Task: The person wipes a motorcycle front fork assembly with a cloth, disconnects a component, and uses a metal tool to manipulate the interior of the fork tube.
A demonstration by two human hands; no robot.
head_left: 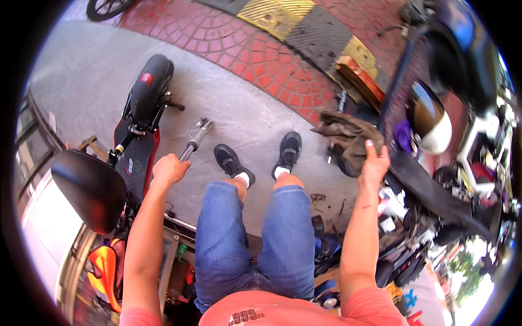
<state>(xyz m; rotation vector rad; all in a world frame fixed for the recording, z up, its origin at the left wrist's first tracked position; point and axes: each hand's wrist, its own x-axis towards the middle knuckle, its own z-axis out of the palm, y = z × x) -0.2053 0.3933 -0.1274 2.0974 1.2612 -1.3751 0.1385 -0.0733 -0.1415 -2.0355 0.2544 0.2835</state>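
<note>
Left hand [169,169]: centre-left of frame, clenched round a scooter handlebar grip [191,146].
Right hand [374,163]: centre-right, fingers closed on a motorcycle's dark seat edge [413,179], beside a brown rag [348,136].
Risk: the red scooter [138,127], upper left, may tip if the handlebar grip slips.

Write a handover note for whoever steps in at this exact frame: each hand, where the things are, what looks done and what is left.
Left hand: shut around a grey handlebar grip, arm stretched forward, beside the red and black scooter.
Right hand: raised, fingers on a dirty brown rag draped over a wheel at the right; grip unclear.
The person sits, both black shoes on the grey pavement. A white helmet hangs at the right; a black seat is at the left.
Done: both hands placed. Left: whatever follows with the grip and the rag; nothing appears removed or fitted.
</note>
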